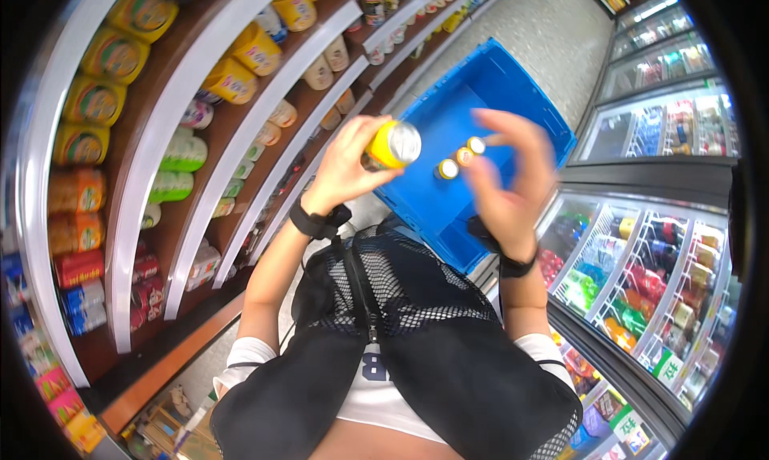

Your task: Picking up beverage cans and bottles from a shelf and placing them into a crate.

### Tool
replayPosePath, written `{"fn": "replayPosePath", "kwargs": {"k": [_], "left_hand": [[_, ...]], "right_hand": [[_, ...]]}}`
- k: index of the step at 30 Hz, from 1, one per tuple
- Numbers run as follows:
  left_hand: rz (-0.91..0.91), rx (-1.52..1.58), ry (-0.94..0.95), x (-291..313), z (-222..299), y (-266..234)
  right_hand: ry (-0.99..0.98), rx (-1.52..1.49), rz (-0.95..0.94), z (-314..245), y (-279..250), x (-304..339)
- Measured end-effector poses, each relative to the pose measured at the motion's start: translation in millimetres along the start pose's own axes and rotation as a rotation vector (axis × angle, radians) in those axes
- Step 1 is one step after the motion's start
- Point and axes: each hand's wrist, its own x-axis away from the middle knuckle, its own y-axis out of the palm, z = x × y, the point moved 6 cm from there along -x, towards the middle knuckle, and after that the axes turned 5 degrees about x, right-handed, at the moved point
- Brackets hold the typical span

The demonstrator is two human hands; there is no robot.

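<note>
Yellow can (391,146) gripped on its side in left hand (346,165), silver end toward the camera, above blue crate (513,83) holding three upright yellow cans (460,157); right hand (513,171) spread wide, empty, beside crate, between stocked shelves (200,139) and chiller (657,276).

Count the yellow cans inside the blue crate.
3. All three stand in a diagonal row on the floor of the blue crate: one lower left, one in the middle, one upper right. The right hand may hide more.
</note>
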Motion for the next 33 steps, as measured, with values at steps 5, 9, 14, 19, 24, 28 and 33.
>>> {"fn": "replayPosePath", "kwargs": {"k": [5, 9, 14, 19, 24, 28, 33], "left_hand": [[-0.385, 0.074, -0.085, 34.6, -10.9, 59.9], [-0.53, 0.123, -0.151, 57.6, -22.4, 95.9], [-0.48, -0.026, -0.163, 69.7, -30.3, 113.3], [-0.429, -0.115, -0.258, 65.8, -27.7, 64.0], [-0.228, -0.37, -0.365, 84.6, -19.3, -21.0], [0.046, -0.59, -0.389, 116.8, 14.8, -79.4], [0.492, -0.963, -0.212, 134.7, 78.8, -137.1]], "right_hand": [[0.299, 0.02, -0.419, 85.7, 93.3, 114.8], [0.575, -0.064, -0.499, 107.1, 110.1, 160.9], [0.67, 0.06, -0.474, 148.6, 124.2, 179.4], [0.655, 0.369, -0.425, 230.1, 163.2, 182.7], [0.586, 0.67, -0.666, 314.7, 223.0, 186.0], [0.59, 0.617, -0.775, 346.8, 247.9, 200.1], [0.604, 0.651, -0.775, 378.9, 222.4, 232.5]]}}
